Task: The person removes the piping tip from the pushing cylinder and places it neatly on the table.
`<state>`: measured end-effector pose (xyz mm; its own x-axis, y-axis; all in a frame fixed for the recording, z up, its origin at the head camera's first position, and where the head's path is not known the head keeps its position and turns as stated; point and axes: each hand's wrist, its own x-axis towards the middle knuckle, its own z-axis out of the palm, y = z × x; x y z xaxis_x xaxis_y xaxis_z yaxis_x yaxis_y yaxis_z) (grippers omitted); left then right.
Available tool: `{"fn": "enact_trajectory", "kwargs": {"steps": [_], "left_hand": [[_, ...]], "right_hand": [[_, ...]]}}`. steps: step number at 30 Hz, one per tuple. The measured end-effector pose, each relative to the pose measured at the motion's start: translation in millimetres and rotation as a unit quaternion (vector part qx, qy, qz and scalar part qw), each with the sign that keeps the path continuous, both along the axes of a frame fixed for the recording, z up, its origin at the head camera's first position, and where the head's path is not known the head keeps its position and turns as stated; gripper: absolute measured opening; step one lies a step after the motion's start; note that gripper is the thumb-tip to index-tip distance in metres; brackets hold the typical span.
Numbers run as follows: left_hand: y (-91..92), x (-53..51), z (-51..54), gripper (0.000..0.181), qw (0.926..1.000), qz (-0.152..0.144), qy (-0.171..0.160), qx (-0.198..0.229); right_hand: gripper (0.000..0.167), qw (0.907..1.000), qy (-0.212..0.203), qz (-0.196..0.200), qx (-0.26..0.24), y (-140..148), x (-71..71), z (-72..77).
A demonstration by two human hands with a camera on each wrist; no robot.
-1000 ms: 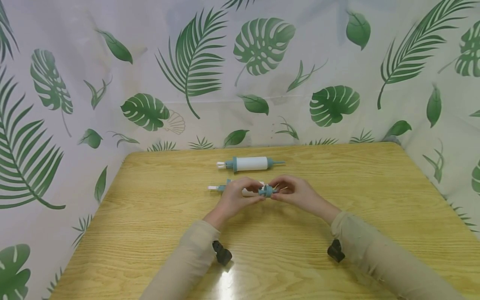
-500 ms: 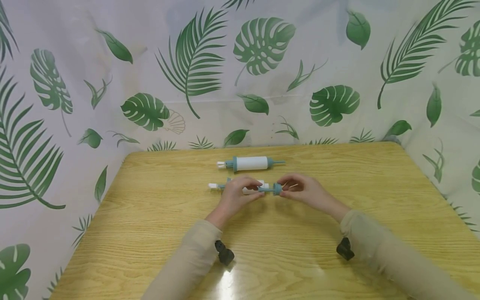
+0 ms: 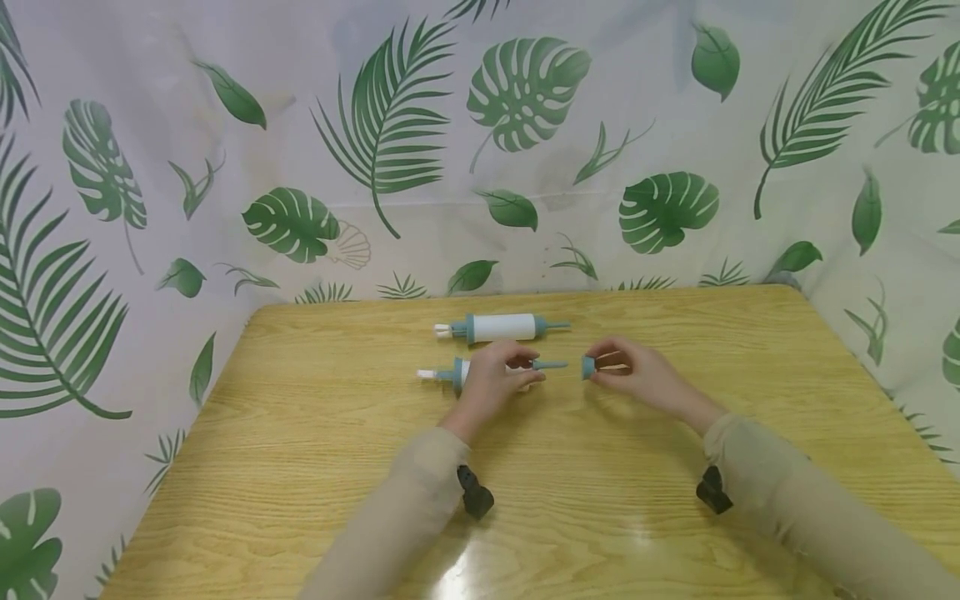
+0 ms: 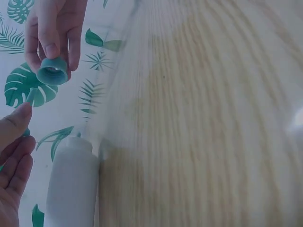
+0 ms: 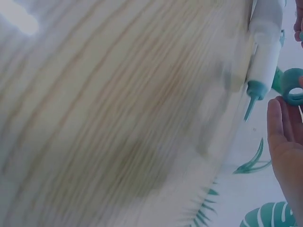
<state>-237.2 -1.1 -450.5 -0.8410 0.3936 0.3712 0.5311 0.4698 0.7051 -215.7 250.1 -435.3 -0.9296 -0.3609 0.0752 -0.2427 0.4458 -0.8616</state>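
Note:
My left hand pinches a slim teal nozzle, whose thin end points right. In my right hand is a teal ring cap, held between thumb and fingers a short gap from the nozzle. The left wrist view shows the cap's open, hollow side facing the nozzle. A syringe-like tool with a teal flange and white plunger end lies on the table, its middle hidden behind my left hand. Its white barrel has a bare, narrowed end in the left wrist view.
A second syringe-like tool, with cap and nozzle fitted on its white barrel, lies farther back, parallel to the first. Both lie on a wooden table. A leaf-printed cloth rises behind the table's far edge.
The ring cap has come off the nozzle and moved right with my right hand. My left hand has shifted slightly right and up, still holding the nozzle.

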Motion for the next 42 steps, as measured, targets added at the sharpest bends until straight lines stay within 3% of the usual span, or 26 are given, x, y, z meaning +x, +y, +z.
{"fn": "enact_trajectory", "kwargs": {"steps": [5,11,19,30,39,42], "left_hand": [[13.6,-5.0,-1.9,0.027,0.9989,0.001,-0.046,-0.008],[26.6,-9.9,-5.7,0.026,0.9961,-0.002,-0.051,-0.072],[37.9,-16.0,-11.9,0.026,0.9819,-0.002,0.023,-0.188],[42.8,-17.4,-19.0,0.026,0.9622,0.024,0.095,-0.254],[44.9,-20.1,-20.9,0.028,0.9456,0.031,0.127,-0.298],[44.9,-21.0,-21.3,0.028,0.9445,0.031,0.127,-0.302]], "right_hand": [[0.033,0.999,0.012,-0.011,0.042,6,-3.6,-2.8],[0.03,0.9966,0.026,-0.011,0.077,12,-8.4,-9.7],[0.029,0.9918,0.033,-0.003,0.123,16,-13.5,-19.7],[0.026,0.9888,0.033,0.006,0.145,14,-14.1,-20.0],[0.031,0.9864,0.035,0.016,0.16,14,-17.9,-21.5],[0.031,0.9866,0.038,0.021,0.158,13,-18.2,-21.1]]}}
